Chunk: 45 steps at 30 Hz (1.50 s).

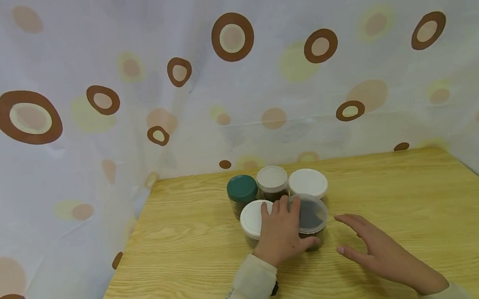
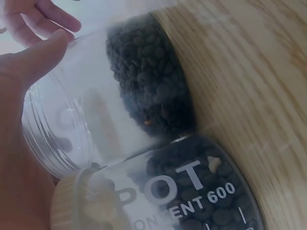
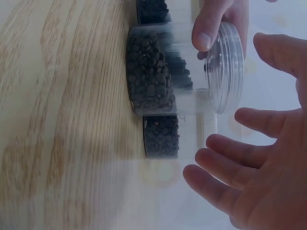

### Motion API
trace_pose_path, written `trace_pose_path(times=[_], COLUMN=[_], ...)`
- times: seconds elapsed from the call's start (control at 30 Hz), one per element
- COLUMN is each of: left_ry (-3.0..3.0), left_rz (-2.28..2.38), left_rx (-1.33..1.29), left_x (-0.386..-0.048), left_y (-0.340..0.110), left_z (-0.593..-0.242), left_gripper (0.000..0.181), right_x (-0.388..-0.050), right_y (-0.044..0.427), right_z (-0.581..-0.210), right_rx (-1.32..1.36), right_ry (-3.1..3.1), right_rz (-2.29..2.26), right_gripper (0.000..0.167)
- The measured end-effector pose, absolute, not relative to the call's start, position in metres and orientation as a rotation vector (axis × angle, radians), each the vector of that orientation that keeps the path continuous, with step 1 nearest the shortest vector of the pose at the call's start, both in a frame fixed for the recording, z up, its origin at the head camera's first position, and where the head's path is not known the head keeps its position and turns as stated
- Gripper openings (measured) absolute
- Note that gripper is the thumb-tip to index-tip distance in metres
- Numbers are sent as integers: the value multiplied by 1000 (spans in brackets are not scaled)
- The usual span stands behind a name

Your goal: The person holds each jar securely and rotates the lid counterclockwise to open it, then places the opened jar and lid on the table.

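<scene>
Five-jar cluster aside, the nearest right one is a clear jar [image 1: 314, 214] partly filled with dark bean-like pieces. My left hand [image 1: 280, 234] grips it near the top, thumb on the near side and fingers over the left part of its rim. The left wrist view shows that thumb against the screw-top end of the clear jar [image 2: 100, 100]. To the right, apart from the jar, my right hand [image 1: 376, 251] holds nothing; its fingers are spread in the right wrist view. A white-lidded jar [image 1: 253, 220] stands just left of the clear jar, partly behind my left hand.
Behind stand a green-lidded jar [image 1: 242, 189], a jar with an off-white lid [image 1: 272, 178] and another white-lidded jar [image 1: 308, 183], close together. They are on a wooden table [image 1: 179, 246]. A patterned curtain [image 1: 195, 106] hangs along the back and sides.
</scene>
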<state>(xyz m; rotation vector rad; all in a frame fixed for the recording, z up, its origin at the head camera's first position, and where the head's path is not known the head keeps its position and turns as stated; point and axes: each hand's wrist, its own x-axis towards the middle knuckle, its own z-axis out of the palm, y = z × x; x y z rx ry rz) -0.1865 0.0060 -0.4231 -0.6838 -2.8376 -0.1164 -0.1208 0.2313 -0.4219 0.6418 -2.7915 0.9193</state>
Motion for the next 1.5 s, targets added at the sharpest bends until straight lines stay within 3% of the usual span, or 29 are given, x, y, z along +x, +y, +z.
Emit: trace_pose_path(times=[0.53,0.97,1.5], left_ry=[-2668,-2624,-2480], left_rz=[-249,-1087,-1331], left_rx=[-737,-749,-577], left_x=[-185,-175,-153], left_y=[7,-7,-44], left_z=[-418,-391,-364], left_gripper=[96,114,104], right_x=[-119,-118,-121], right_y=[237,243,234], right_z=[-420,-417,-414], right_rx=[589,599,629], right_ry=[-2806,-2802,-2796], right_rz=[895,911,938], right_gripper=[61,55,55])
